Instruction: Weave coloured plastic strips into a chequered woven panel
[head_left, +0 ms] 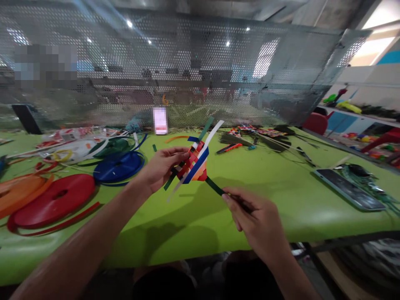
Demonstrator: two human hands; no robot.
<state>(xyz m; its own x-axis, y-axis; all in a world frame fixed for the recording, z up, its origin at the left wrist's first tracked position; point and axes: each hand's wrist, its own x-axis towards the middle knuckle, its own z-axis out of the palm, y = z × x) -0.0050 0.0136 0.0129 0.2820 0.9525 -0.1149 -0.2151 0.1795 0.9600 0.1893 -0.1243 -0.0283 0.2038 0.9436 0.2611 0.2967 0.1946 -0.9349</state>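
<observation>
Above the middle of the green table, my left hand [167, 164] pinches the left side of a small woven piece [198, 160] made of red, blue, white, orange and green plastic strips. Loose strip ends stick out of it at several sides, among them a white one [215, 131] at the upper right. A dark green strip [214, 185] runs from its lower right corner to my right hand [250, 216], whose thumb and fingers are closed on the strip's end. The strip looks stretched between the two hands.
Rolls of blue [118, 166], red [56, 200] and orange strip [21, 191] lie on the left. An orange-and-black cutter [229, 148] lies behind the hands. A phone [348, 188] lies at right; a lit phone [160, 121] stands before the mesh screen [200, 75].
</observation>
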